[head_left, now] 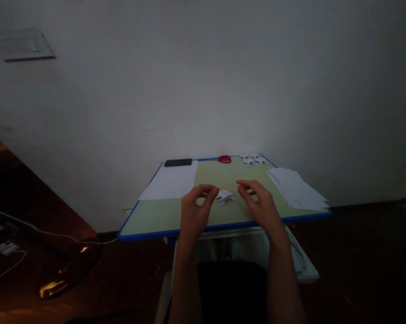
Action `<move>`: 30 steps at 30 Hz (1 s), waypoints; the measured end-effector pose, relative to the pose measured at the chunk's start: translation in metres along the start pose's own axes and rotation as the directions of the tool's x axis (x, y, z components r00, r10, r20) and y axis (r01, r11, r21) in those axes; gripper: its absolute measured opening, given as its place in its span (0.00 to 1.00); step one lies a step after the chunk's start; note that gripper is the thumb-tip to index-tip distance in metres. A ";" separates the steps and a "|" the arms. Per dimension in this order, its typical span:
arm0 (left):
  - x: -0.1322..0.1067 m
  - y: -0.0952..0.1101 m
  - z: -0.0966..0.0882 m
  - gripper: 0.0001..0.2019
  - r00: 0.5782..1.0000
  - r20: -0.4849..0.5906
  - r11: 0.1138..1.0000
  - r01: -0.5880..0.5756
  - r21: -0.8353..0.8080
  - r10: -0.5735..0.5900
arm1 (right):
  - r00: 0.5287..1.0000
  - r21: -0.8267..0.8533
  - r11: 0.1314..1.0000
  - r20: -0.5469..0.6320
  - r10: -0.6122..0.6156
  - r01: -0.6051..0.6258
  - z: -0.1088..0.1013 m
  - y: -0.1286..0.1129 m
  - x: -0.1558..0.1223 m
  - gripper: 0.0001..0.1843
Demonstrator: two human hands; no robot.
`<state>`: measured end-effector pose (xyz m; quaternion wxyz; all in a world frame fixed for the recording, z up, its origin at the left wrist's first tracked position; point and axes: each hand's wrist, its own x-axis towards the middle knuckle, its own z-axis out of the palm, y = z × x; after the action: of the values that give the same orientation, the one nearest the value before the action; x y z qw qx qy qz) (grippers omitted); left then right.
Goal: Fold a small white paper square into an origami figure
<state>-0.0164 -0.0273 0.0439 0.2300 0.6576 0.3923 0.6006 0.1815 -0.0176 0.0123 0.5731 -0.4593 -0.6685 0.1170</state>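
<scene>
A small white folded paper figure [225, 196], with pointed flaps sticking out, is in front of me over the pale green tabletop. My left hand [198, 204] pinches its left tip between thumb and forefinger. To the right of the figure is my right hand [257, 200], thumb and forefinger slightly apart and nothing visible between them. A small gap separates those fingertips from the paper.
Several similar folded figures [253, 159] lie at the back right. Red-handled scissors [224, 159] and a dark flat object [178, 162] rest along the back edge. White sheets [295, 189] are stacked on the right; another large sheet [171, 182] lies left. A wall [203, 90] stands behind the blue-edged table [149, 220].
</scene>
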 end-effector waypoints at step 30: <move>0.165 -0.109 -0.058 0.25 0.914 0.106 0.365 0.049 0.930 -0.392 | 0.958 -0.182 0.978 0.244 0.147 -0.104 0.029 0.026 -0.001 0.06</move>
<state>-0.1034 0.1572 0.0700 -0.0299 0.7000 0.7000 0.1383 0.1684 0.0066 -0.0149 0.4325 -0.5285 -0.7138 0.1550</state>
